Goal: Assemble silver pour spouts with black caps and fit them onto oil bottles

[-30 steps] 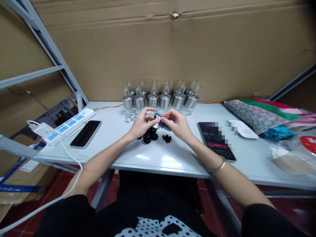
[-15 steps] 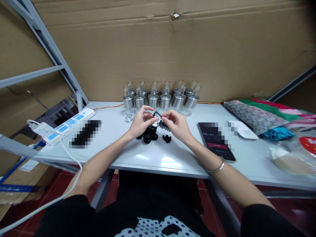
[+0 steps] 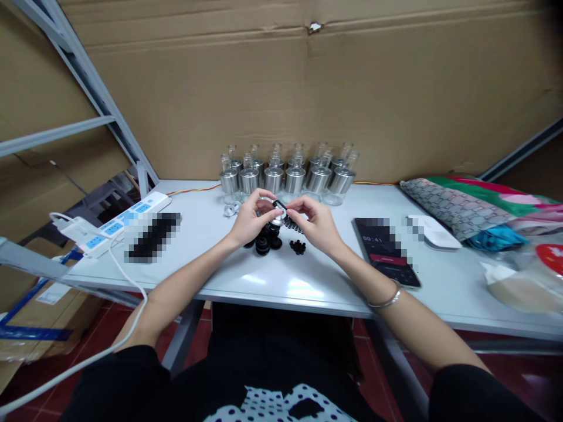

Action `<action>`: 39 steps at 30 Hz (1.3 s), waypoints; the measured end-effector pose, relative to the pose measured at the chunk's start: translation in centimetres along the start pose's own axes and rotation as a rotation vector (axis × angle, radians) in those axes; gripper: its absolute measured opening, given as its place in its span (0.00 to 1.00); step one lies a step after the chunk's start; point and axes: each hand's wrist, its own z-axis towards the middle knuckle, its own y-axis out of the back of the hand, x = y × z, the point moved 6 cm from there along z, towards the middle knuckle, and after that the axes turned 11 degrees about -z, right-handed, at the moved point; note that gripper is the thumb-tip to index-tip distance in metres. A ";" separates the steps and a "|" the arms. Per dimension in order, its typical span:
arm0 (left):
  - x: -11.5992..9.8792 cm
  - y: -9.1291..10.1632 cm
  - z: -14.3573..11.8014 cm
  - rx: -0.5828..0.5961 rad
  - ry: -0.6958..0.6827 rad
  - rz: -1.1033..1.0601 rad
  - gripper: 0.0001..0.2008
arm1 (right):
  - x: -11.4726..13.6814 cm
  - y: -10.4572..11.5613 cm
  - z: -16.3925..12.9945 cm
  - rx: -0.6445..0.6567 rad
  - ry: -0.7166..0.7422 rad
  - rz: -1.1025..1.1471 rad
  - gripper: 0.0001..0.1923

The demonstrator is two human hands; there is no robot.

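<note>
Over the middle of the table, my left hand (image 3: 253, 220) is closed around a small silver part (image 3: 277, 220). A thin black bent tube (image 3: 278, 204) rises at that part, and my right hand (image 3: 314, 220) pinches its free end between thumb and finger. My fingers partly hide how tube and silver part join. Below the hands lie several round black caps (image 3: 263, 243), a pile of tiny black pieces (image 3: 298, 247) and a row of short black pieces (image 3: 292, 224). Silver rings (image 3: 231, 208) lie left of my left hand.
Several glass bottles with metal sleeves (image 3: 273, 179) stand in rows behind my hands. A power strip (image 3: 115, 227) with a white cable and a dark blurred object (image 3: 153, 237) are left. A phone (image 3: 382, 252), a white device (image 3: 433, 231), bags (image 3: 492, 205) and a tape roll (image 3: 528, 287) are right.
The bent tube sits slightly lower and its angle has shifted a little between my fingers. Both hands stay almost in place.
</note>
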 end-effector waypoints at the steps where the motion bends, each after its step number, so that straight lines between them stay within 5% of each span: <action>1: -0.1 0.0 0.0 -0.006 -0.007 -0.003 0.17 | 0.0 0.0 0.0 0.007 0.003 -0.001 0.05; 14: 0.6 0.0 -0.1 -0.079 0.023 -0.146 0.20 | 0.6 -0.1 -0.2 0.014 0.093 -0.126 0.05; 21: 0.9 -0.1 -0.3 -0.120 0.079 -0.198 0.24 | 0.3 -0.9 -0.6 0.041 0.158 -0.077 0.18; 27: 0.9 -0.2 -0.2 -0.108 0.110 -0.256 0.24 | 0.2 -1.2 -0.7 0.044 0.087 -0.043 0.16; 39: 1.2 0.7 0.5 -0.092 0.130 -0.127 0.17 | 0.5 -0.1 -0.2 0.002 0.203 -0.219 0.13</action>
